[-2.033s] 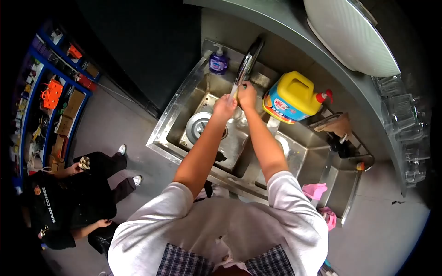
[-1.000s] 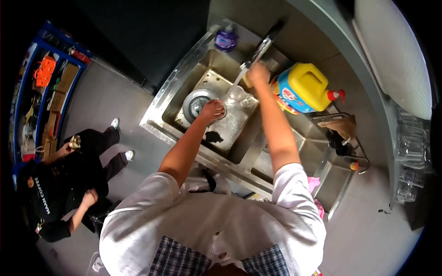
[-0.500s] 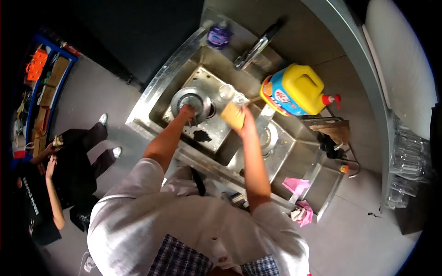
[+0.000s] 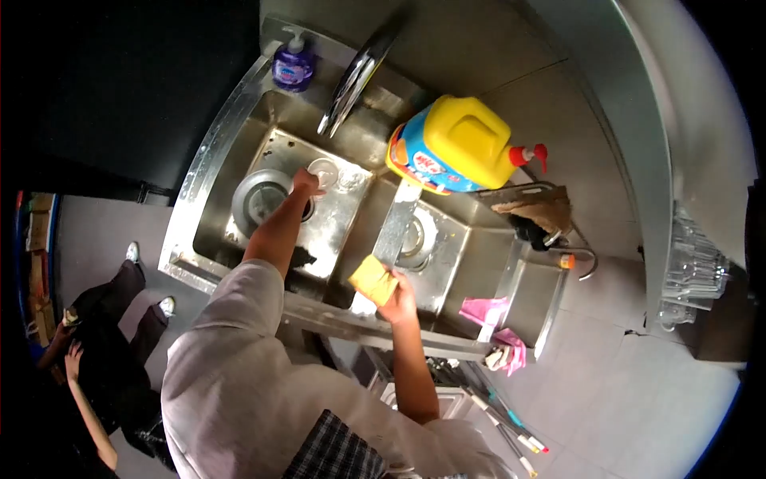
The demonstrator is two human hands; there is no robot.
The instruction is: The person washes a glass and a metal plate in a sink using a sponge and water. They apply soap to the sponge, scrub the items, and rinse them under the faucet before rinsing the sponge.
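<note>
My left hand (image 4: 306,184) reaches into the left sink basin, thumb and fingers apart at the near edge of a small clear glass (image 4: 324,172). Whether it touches the glass is hard to make out. Beside that hand lies a round grey metal dish (image 4: 254,203), partly hidden by my forearm. Another clear, shiny item (image 4: 349,179) sits just right of the glass. My right hand (image 4: 400,302) is closed on a yellow sponge (image 4: 370,279), held over the front of the divider between the basins.
Behind the basins are a purple soap bottle (image 4: 293,65), a tap (image 4: 351,89) and a large yellow jug (image 4: 467,140). Pink cloths (image 4: 483,310) lie at the right. Glasses (image 4: 692,267) stand on the right shelf. At left is another person (image 4: 112,351).
My left hand has moved from the metal dish to the glass. My right hand has drawn the sponge back toward the sink's front edge. The view has shifted right.
</note>
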